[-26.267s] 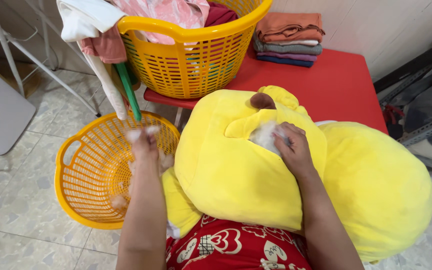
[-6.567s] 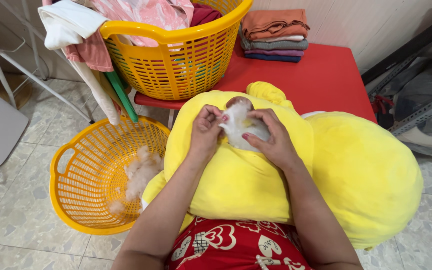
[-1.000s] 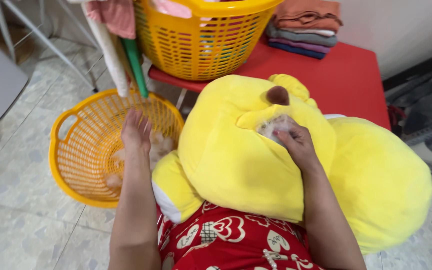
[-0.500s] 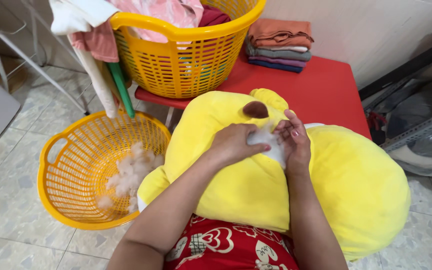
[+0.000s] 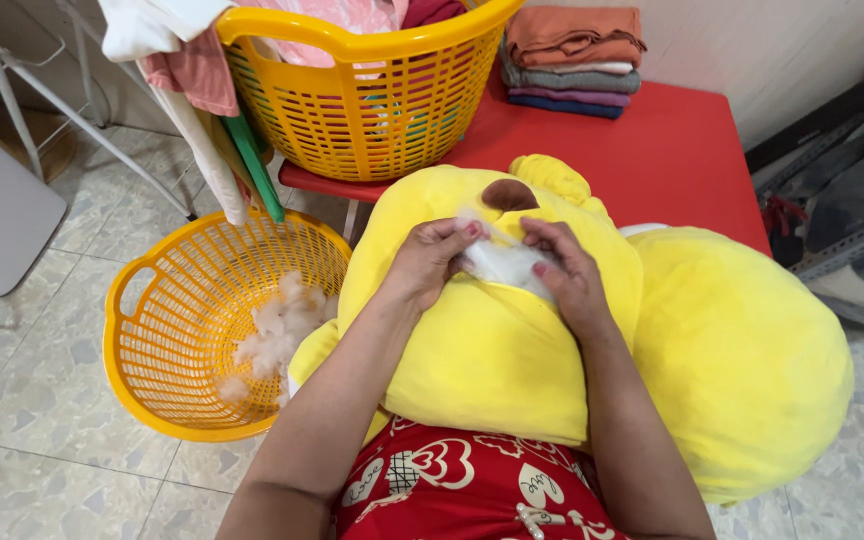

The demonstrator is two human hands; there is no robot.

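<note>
Hands: left hand [image 5: 432,262] and right hand [image 5: 564,272] each pinch white stuffing [image 5: 500,262] | place: hole in big yellow plush toy [image 5: 512,340] on lap | risk: fluff may fall beside floor basket [image 5: 214,322]; it sits well apart

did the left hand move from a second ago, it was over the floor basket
Yes. The left hand has come away from the yellow floor basket and now rests on the yellow plush toy, pinching white stuffing opposite the right hand.

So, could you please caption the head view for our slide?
Both hands pull white stuffing from a yellow plush toy beside a yellow basket.
</note>
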